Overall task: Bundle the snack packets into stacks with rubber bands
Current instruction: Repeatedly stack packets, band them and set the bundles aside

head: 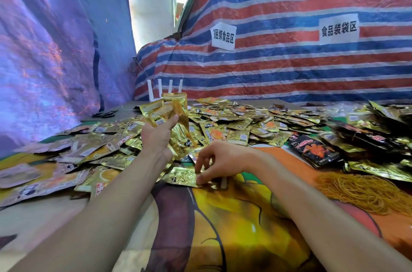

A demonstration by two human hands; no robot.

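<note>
My left hand (157,135) is raised above the table and grips a fanned handful of gold snack packets (168,109). Lower and to the right, my right hand (215,163) reaches down with curled fingers and pinches the edge of a single gold packet (181,177) lying flat on the cloth. A wide heap of loose gold packets (234,122) covers the table behind both hands. A tangle of yellow rubber bands (356,191) lies at the right, apart from both hands.
Black packets (316,147) lie among the gold ones at the right. Scissors (104,114) and a white router (163,91) sit at the back left. A striped tarp (289,60) with two paper signs walls the back. The colourful cloth (234,227) is bare near me.
</note>
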